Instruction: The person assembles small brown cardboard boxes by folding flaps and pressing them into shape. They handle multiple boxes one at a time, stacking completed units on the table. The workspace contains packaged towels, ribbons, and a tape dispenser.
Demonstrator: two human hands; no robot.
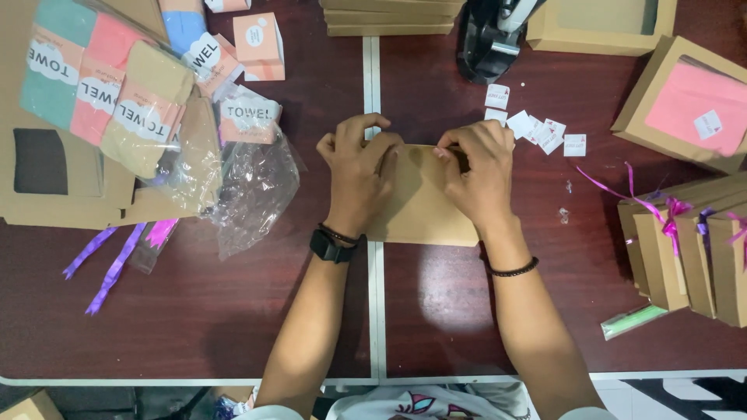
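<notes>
Cardboard box (424,210) lies flat under our left hand (359,167) and right hand (476,167), both curled, gripping its top edge; uneven pressing could crease it crooked.

I am seeing a plain brown box (424,206) lying on a dark red table (194,311). Purple ribbons (105,260) are shining beside teal, pink and yellow towels (101,85). Small white stickers (537,128) are showing, and a pink towel (689,101) is sitting in a brown box.
</notes>
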